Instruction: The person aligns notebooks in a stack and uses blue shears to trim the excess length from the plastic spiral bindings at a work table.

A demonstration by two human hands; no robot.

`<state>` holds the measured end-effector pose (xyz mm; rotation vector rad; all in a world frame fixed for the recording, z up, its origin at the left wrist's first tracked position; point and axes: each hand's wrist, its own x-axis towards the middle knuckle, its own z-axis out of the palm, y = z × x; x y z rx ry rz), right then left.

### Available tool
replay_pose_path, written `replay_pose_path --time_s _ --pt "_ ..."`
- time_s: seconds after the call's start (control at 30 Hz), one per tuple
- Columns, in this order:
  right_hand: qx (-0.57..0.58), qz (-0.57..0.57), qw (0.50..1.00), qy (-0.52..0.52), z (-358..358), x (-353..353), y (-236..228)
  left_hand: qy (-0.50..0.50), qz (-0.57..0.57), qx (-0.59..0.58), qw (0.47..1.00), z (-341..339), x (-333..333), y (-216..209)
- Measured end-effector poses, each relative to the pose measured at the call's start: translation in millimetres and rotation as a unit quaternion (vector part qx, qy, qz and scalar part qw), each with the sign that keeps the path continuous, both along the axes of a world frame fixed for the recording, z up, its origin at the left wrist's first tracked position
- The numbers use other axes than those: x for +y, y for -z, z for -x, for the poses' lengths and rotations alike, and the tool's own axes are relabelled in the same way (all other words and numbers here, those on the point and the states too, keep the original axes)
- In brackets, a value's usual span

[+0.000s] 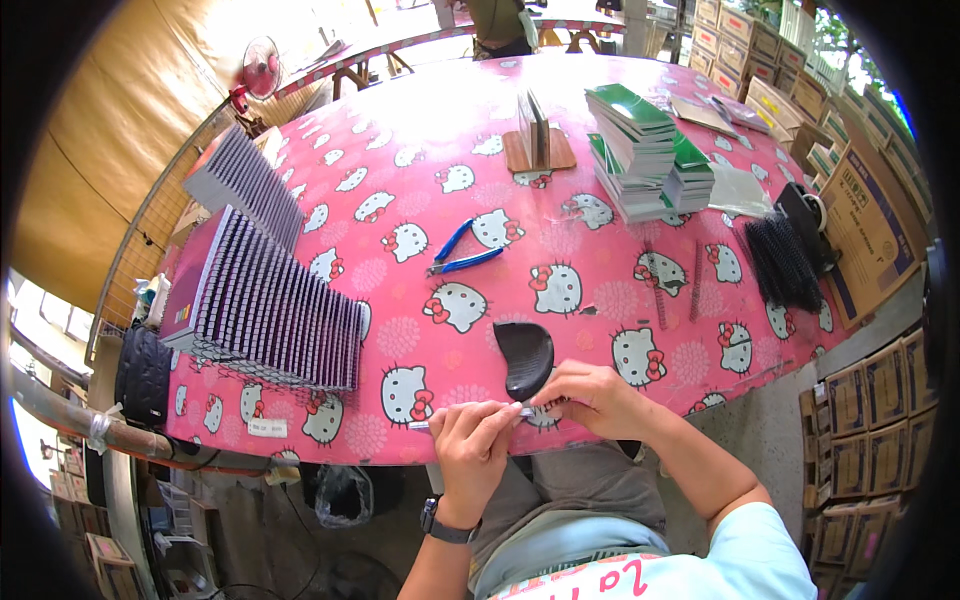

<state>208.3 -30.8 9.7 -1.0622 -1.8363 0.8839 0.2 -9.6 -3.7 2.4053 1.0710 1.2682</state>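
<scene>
Close to the table's front edge, my left hand (470, 440) is closed on a thin, pale strip-like item (420, 425), seen edge-on and mostly covered by the fingers. My right hand (590, 395) pinches at its right end; what sits between those fingertips is too small to make out. Just beyond the hands lies a black curved, dished object (525, 358). Farther out, a pair of blue-handled nippers (465, 252) rests with its handles spread. On the right, two thin dark spiral coils (656, 290) lie on the pink patterned tablecloth (590, 350).
Tall stacks of spiral-bound books (280, 310) stand at left. Green-covered book stacks (635, 150) are at the back right, beside a wooden stand (540, 150). A bundle of black coils (780, 262) sits near the right edge. Cartons (860, 230) line the right side. A person (500, 25) stands behind.
</scene>
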Motion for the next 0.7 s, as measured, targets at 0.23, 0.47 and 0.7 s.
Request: replay_pose_path --time_s 0.23,0.47,0.7 --pt "-0.113 0.000 0.994 -0.005 3.3 -1.1 -21.5 -0.039 0.049 0.006 0.998 -9.9 -10.5 -17.3" --pt "-0.187 -0.082 0.978 0.045 -19.3 49.0 -5.5 0.018 0.050 0.130 0.990 -4.2 -5.6 -7.9" --pt "-0.339 -0.035 0.939 -0.049 -12.1 71.9 10.4 0.020 0.067 0.122 0.990 -2.9 -4.3 -16.0"
